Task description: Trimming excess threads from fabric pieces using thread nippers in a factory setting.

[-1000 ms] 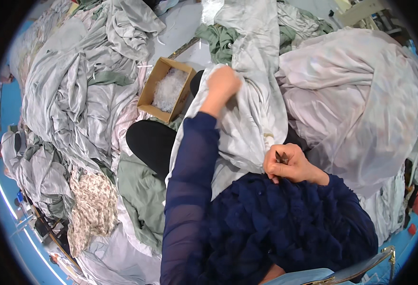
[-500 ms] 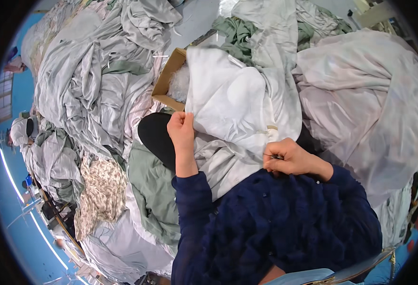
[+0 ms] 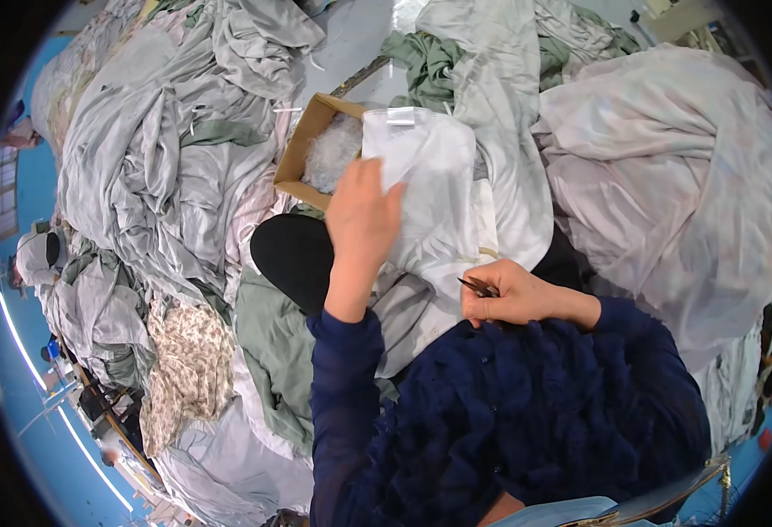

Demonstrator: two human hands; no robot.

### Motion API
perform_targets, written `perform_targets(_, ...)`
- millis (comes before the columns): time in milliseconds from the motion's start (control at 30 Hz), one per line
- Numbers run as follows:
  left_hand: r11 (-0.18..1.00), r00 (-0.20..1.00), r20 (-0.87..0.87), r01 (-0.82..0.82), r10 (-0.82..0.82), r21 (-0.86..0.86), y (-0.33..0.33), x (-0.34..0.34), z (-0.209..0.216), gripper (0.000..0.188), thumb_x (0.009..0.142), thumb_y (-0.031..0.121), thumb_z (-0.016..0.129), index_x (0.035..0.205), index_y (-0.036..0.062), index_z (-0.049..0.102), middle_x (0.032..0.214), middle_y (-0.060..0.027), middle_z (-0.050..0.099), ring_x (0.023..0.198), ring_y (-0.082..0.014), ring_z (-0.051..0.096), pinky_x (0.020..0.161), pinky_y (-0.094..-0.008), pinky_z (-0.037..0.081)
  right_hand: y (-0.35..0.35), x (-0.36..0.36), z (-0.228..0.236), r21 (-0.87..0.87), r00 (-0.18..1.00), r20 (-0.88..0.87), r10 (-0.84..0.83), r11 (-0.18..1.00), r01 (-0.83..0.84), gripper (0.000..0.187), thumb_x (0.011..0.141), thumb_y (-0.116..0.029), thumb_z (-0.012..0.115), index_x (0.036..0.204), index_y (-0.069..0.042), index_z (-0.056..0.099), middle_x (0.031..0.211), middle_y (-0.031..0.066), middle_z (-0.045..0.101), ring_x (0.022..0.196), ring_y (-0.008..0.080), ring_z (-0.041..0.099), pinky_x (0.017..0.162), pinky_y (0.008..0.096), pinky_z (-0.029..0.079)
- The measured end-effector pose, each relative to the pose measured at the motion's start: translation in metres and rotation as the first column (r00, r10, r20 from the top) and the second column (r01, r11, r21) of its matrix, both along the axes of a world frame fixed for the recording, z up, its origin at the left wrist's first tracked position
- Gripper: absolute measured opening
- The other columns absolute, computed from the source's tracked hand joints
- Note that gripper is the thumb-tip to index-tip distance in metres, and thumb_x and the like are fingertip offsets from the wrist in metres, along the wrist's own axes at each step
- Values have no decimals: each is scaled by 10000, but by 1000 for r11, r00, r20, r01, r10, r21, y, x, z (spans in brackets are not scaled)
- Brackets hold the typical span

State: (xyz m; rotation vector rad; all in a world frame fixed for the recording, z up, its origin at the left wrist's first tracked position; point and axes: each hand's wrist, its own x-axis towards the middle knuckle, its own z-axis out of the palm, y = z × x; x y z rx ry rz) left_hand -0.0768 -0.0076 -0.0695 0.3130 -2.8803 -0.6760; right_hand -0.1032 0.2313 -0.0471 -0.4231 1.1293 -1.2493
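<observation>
A white cloth piece (image 3: pixel 425 184) lies spread over my lap, with a small shiny whitish strip (image 3: pixel 401 116) along its far edge. My left hand (image 3: pixel 364 220) is over the cloth's left side, its fingers stretched out and thumb apart, slightly blurred. I see nothing held in it. At the cloth's near right edge, my right hand (image 3: pixel 509 294) is closed around small dark thread snips (image 3: pixel 476 285), the thin points sticking out to the left. A narrow, paler strip (image 3: pixel 485 211) runs down the cloth's right side.
Just beyond my left hand stands an open cardboard box (image 3: pixel 298 158) of wispy, translucent scraps (image 3: pixel 333 154). A black rounded pad (image 3: pixel 289 259) is beside my left wrist. Heaps of grey-white fabric (image 3: pixel 140 149) rise on the left, with another pale heap (image 3: pixel 641 176) on the right. Green cloth (image 3: pixel 276 342) lies nearer.
My left hand has let go of the cloth's left edge and moved right, its fingers opening out. The cloth now lies flatter and narrower. My right hand has shifted slightly left with the snips.
</observation>
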Motion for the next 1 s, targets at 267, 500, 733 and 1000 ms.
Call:
perform_targets(267,908,981,82,131,-177,397,35,-59,-44,205,789,165,703,868,-20,664,717,-136,615,651,-347,589,619,-384,487,-1,2,-10,9,990,25,-138,990,138,135,915,-122,610,828,-23,585,712,41,629,560,70,564,501,210,434)
perform_targets(500,269,978,201,-209,58,940,-33,-48,11,119,864,99,673,805,-4,676,602,6,548,477,-50,449,442,-182,330,1,-7,-15,58,989,63,-136,990,132,139,911,-142,614,847,-27,569,716,41,615,515,74,555,495,212,420)
perform_targets(733,86,956,134,-161,260,983,-90,-27,26,87,883,71,659,839,-1,636,649,-15,566,464,-60,427,433,-175,318,5,-16,-15,132,991,30,-131,983,126,137,909,-121,616,852,-13,553,722,46,607,518,70,547,494,216,419)
perform_targets(1000,-275,976,-17,79,218,958,-61,-72,9,94,923,70,589,849,29,628,942,-109,676,859,-211,652,788,-330,514,39,-40,30,53,904,-308,-295,944,326,99,894,-61,583,819,-10,543,675,62,587,492,84,540,457,210,414)
